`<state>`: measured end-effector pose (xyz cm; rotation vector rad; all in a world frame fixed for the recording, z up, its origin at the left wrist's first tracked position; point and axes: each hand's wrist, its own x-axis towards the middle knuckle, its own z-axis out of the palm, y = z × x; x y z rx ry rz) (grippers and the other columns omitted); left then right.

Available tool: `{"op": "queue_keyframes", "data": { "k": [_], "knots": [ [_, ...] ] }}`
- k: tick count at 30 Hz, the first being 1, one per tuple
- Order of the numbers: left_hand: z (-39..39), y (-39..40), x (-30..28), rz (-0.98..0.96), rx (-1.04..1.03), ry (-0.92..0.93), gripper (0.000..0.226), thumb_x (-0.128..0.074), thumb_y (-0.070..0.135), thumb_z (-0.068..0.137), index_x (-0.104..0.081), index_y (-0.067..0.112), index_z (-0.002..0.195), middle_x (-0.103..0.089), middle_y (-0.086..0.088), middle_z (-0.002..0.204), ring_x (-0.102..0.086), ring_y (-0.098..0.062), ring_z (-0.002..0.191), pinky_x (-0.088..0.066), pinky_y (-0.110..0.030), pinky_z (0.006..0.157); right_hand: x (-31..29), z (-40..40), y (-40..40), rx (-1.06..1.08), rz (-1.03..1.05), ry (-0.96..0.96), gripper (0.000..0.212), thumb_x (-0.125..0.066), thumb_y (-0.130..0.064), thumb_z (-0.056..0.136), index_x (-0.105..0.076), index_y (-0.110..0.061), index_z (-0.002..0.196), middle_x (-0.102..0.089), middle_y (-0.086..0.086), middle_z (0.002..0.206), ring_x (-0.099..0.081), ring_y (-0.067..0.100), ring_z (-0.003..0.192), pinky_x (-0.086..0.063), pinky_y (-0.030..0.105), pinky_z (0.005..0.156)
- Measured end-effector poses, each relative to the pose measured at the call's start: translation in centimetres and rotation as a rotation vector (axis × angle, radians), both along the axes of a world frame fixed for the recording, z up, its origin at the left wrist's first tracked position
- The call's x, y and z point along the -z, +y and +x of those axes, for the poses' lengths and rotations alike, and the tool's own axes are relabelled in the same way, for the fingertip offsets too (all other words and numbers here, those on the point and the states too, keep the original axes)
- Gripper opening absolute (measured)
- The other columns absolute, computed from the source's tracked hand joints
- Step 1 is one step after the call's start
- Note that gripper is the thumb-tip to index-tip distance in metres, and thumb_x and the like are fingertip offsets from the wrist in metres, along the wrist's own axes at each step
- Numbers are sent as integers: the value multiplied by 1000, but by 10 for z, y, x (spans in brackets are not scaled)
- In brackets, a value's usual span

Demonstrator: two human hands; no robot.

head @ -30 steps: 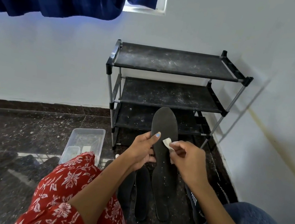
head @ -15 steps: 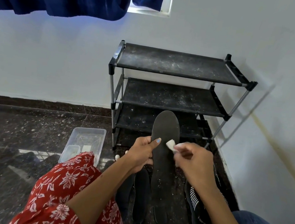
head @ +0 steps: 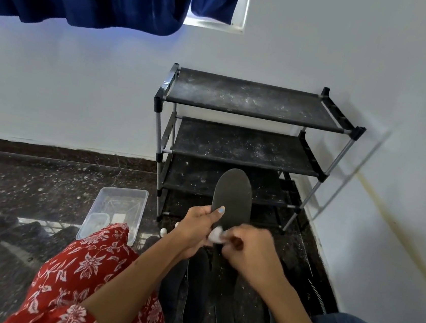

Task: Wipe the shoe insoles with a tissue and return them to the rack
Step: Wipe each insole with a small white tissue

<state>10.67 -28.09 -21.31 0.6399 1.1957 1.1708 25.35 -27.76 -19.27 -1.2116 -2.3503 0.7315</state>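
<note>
Dark grey foam insole (head: 233,195) stands lengthwise away from me, toe toward the far black three-shelf rack (head: 245,149). My left hand (head: 198,226) grips its left edge; my right hand (head: 248,247) pinches the white crumpled tissue (head: 215,238) against its middle.

My left hand (head: 199,226) grips the dark insole (head: 233,198) upright before the rack (head: 248,144); right hand (head: 247,250) pinches a white tissue (head: 216,238) against it (mid-length); more insoles (head: 195,286) lie on the floor (head: 30,193) below.
</note>
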Motion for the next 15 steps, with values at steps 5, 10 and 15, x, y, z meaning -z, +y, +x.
{"op": "queue_keyframes", "data": {
  "k": [5, 10, 15],
  "knots": [
    [-1, 1, -3, 46, -41, -22, 25, -48, 20, 98, -64, 2, 93, -71, -15, 91, -69, -20, 78, -56, -33, 74, 0, -1, 4, 84, 71, 159, 21, -69, -6, 73, -75, -17, 89, -68, -7, 79, -62, 4, 64, -51, 20, 64],
    [0, 1, -2, 17, -69, -3, 27, -50, 22, 97, -63, -1, 100, -68, -21, 98, -67, -23, 83, -55, -36, 79, 2, -10, -3, -26, 162, 10, 20, -60, -16, 71, -73, -17, 85, -67, -2, 79, -61, 12, 68, -53, 32, 66],
    [-5, 3, -3, 61, -94, -63, 25, -48, 21, 98, -65, 3, 98, -72, -13, 92, -70, -20, 79, -56, -30, 69, 0, -9, 2, 52, 227, 121, 16, -64, -13, 70, -73, -15, 83, -66, -4, 76, -61, 9, 67, -52, 25, 64]
  ]
}}
